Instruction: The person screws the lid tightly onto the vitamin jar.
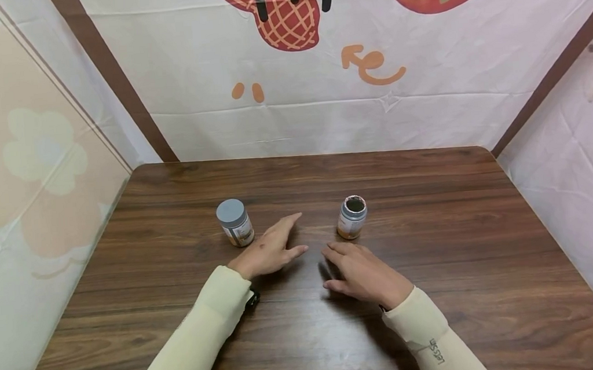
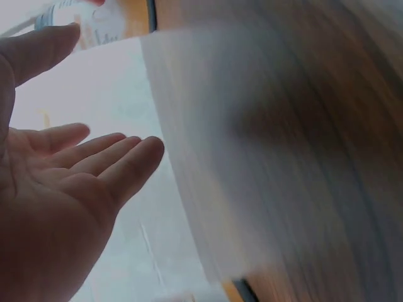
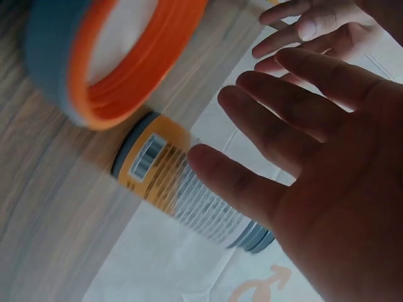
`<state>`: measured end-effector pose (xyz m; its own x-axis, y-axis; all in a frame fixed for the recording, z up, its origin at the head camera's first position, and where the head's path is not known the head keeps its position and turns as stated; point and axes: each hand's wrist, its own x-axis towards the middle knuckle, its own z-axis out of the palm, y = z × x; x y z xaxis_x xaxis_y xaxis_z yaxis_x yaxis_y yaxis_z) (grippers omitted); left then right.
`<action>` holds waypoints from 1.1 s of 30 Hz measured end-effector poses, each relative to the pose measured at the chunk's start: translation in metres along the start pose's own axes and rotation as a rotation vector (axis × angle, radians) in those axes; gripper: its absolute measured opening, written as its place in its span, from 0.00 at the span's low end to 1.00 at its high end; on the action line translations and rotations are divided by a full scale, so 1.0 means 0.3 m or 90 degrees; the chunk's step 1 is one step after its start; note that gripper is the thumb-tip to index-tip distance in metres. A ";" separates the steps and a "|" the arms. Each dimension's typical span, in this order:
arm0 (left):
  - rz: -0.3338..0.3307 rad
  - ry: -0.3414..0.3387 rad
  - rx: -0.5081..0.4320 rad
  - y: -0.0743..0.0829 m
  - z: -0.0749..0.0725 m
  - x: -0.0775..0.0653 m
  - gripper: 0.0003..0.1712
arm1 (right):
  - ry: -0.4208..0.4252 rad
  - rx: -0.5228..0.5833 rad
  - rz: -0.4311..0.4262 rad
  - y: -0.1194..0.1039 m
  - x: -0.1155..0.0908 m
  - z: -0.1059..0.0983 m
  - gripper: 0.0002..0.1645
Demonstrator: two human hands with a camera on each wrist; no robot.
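Two grey jars with orange-and-white labels stand upright on the wooden table. The left jar [image 1: 235, 223] has its grey lid on; the right jar [image 1: 350, 220] is uncovered, its dark inside showing. My left hand [image 1: 270, 251] hovers just right of the lidded jar, fingers stretched out and holding nothing. Just in front of the uncovered jar is my right hand [image 1: 361, 273], its fingers loosely extended with nothing in them. Close to the right wrist camera, a grey lid-like ring [image 3: 56, 56] shows an orange ridged inside; the head view does not show it.
The brown wood-grain table [image 1: 296, 185] ends at a printed cloth wall [image 1: 292, 127] behind. More cloth hangs along the left side [image 1: 41, 199] and the right side [image 1: 571, 157]. In the left wrist view, part of a labelled jar [image 2: 123, 22] appears at the top.
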<state>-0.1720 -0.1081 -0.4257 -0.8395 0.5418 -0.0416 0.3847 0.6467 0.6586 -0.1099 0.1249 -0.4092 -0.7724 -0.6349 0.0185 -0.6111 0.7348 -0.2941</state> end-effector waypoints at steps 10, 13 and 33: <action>0.046 -0.006 -0.009 0.054 0.061 0.101 0.45 | 0.041 0.023 0.054 0.027 -0.069 0.008 0.38; 0.051 -0.006 -0.009 0.067 0.073 0.121 0.46 | 0.054 0.020 0.059 0.035 -0.087 0.012 0.37; 0.089 0.038 -0.079 0.134 0.179 0.208 0.48 | 0.078 -0.007 0.108 0.067 -0.153 0.044 0.40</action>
<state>-0.1884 -0.0194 -0.4422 -0.8038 0.5867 0.0983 0.4520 0.4949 0.7421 -0.0843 0.1657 -0.4286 -0.8793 -0.4685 0.0859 -0.4718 0.8316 -0.2930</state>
